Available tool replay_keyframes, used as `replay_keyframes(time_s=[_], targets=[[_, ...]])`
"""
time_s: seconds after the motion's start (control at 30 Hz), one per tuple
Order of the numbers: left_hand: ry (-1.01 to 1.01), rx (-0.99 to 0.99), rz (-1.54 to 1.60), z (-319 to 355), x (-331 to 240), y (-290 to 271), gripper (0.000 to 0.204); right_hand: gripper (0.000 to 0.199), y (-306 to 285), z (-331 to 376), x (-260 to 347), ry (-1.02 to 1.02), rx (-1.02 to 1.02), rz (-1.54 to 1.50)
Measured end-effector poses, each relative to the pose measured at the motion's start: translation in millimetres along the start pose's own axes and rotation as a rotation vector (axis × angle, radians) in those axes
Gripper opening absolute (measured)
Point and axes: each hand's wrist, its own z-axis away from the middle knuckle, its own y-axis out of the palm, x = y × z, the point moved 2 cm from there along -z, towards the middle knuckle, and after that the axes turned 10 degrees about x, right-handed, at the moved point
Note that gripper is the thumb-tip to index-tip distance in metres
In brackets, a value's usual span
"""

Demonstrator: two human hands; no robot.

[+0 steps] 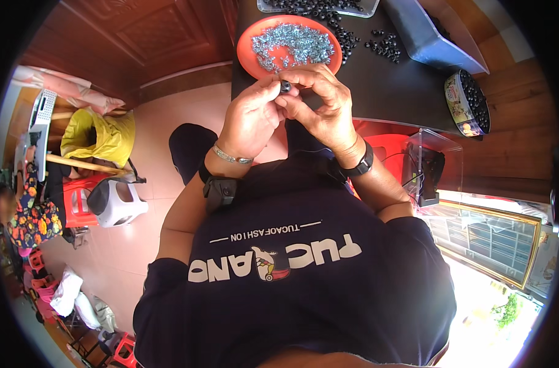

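Across the far right spreads a dark surface (396,92). At its far right stands a blue-grey box (429,37), with dark things partly visible inside. Left of the box, near the surface's left edge, sits a red plate (246,49). Toward the right edge, a round tub (456,101) is heaped with black pieces. Just nearside of the plate, the two hands meet. The left hand (250,119) pinches one black piece (285,86) at its fingertips; the right hand (328,107) curls in from the right, its fingertips narrow and close beside that piece, though whether they grip anything I cannot tell. Loose black pieces (387,46) lie between plate and box. Smallest are the silvery bits (304,43) scattered over the plate.
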Motion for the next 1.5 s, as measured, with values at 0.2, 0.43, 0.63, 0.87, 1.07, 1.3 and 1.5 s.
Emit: replay_keyframes(time_s=[0.2,0.43,0.63,0.87,1.07,1.3,1.5], targets=[[-0.012,-0.022,0.069,0,1,2,0.025,0.034,1,-1,4,-0.035,-0.054,0.130],[-0.011,-0.064,0.066,1,2,6,0.023,0.035,1,-1,5,-0.115,-0.075,0.338],[-0.022,-0.110,0.076,2,4,7,0.020,0.034,3,1,5,-0.107,-0.073,0.418],[0.028,-0.164,0.123,2,10,0,0.019,0.034,7,0,5,-0.109,-0.051,0.492],[0.017,-0.171,0.133,7,11,-2,0.016,0.033,10,0,6,-0.094,0.003,0.496],[0.013,-0.104,0.141,7,13,-2,0.016,0.029,5,-1,7,-0.135,0.040,0.487],[-0.040,-0.135,-0.005,6,4,1,0.026,0.027,-28,-13,7,-0.160,0.098,0.619]])
